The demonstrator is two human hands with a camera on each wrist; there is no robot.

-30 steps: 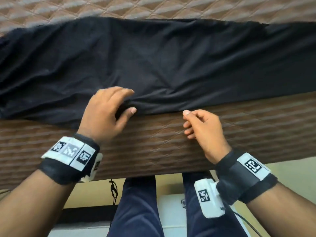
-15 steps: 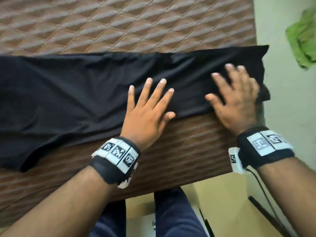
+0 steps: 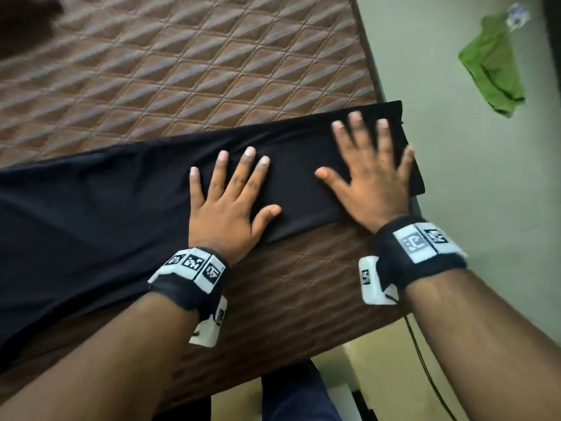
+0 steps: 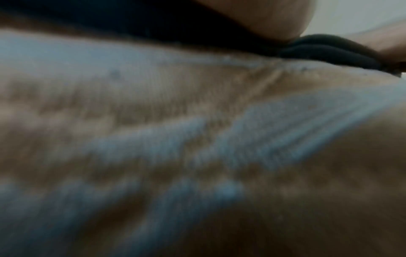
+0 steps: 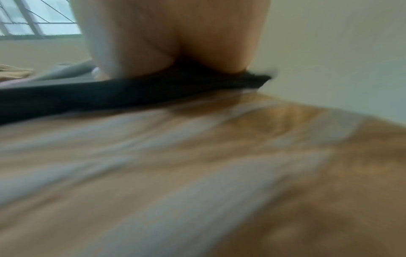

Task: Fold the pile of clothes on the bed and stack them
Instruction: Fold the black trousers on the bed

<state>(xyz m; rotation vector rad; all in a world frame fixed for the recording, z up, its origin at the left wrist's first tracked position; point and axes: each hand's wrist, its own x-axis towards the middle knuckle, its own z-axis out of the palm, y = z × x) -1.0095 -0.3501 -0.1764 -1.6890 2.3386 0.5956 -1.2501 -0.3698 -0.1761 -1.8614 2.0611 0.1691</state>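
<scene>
Black cloth [image 3: 115,214], folded into a long band, lies across the middle of the head view on the brown quilted bed [image 3: 182,71], running from the left edge to the bed's right side. My left hand [image 3: 226,208] lies flat on it at centre, fingers spread and straight, gripping nothing. My right hand [image 3: 372,174] is flat too, right of centre, fingers fanned over the band's end, which sits at the mattress corner, slightly past its edge. Green rag [image 3: 491,68] on the floor, upper right. No stack visible.

Risk, my judgement: the end under my right palm overhangs the corner, so a hard outward sweep could drag it off the bed. The cloth looks thin and slippery; pressing one-sided could shear the layers and skew the fold. The wider left part looks wrinkled and may bunch.

Left wrist view: blurred. Quilt fills most of the frame; along the top, a dark strip of cloth [image 4: 197,29] under the heel of my left hand [image 4: 274,15]. Fingers not shown here.

Right wrist view: blurred. Heel of my right hand [image 5: 175,38] presses on the cloth [image 5: 110,97], whose end pokes out at right above the quilt. Window at upper left. Fingers hidden.
</scene>
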